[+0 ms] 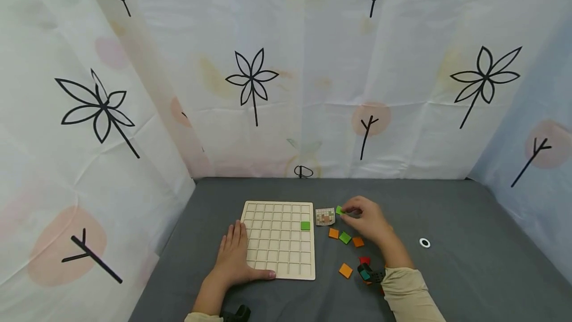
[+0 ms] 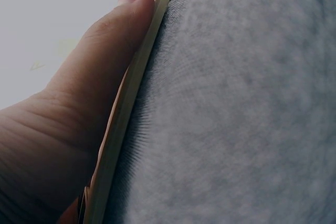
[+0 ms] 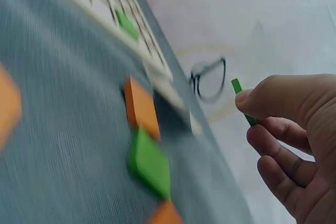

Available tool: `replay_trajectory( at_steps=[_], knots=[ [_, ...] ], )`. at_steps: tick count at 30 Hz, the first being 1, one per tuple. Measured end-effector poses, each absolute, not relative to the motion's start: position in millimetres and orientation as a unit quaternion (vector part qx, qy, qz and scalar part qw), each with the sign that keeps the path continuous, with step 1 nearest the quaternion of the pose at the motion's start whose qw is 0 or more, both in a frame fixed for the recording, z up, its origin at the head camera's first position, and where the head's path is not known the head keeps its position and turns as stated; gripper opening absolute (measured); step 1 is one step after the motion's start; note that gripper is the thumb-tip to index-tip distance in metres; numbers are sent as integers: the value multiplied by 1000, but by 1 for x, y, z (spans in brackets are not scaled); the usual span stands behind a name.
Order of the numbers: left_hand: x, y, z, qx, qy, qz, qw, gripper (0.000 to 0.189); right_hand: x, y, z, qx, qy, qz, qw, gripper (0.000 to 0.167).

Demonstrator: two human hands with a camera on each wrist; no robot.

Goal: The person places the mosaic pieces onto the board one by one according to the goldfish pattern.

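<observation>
In the head view, a pale wooden grid board [image 1: 280, 249] lies on the grey table, with one green square tile [image 1: 305, 225] in a cell near its right edge. My left hand [image 1: 233, 257] rests at the board's left side, fingers straight and thumb stretched along the front edge. The left wrist view shows that thumb [image 2: 105, 45] against the board's side. Beyond the board's right edge, my right hand [image 1: 370, 220] pinches a green tile [image 3: 236, 85] between thumb and fingers. Beside it lies a small picture card [image 1: 325, 216] with a coloured grid.
An orange tile [image 1: 333, 233], a green tile [image 1: 345, 237] and another orange tile [image 1: 358, 241] lie below the card. Nearer me are an orange tile [image 1: 345, 270] and a red tile [image 1: 365, 260]. A white ring [image 1: 424, 243] lies at right. Printed curtains [image 1: 304, 128] surround the table.
</observation>
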State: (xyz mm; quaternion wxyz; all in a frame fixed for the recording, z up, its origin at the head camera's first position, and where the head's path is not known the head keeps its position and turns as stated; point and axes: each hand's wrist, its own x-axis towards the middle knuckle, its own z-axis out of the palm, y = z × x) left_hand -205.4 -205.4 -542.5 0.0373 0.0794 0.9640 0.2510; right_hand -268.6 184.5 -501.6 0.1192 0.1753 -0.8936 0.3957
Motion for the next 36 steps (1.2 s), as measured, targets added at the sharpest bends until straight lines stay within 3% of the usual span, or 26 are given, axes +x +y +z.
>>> replay_trajectory(
  at_steps=[16,28,36],
  knots=[
    [-206,-204,-545,66,966,242,56,167,-275,87,-512,284,-877,387,9,6],
    [-208,-206,-542,66,970,227,65,167,-282,74,-521,305,-896,322,24,8],
    [-207,-207,-548,69,967,242,42,168,-280,73,-522,310,-900,306,27,9]
  ],
)
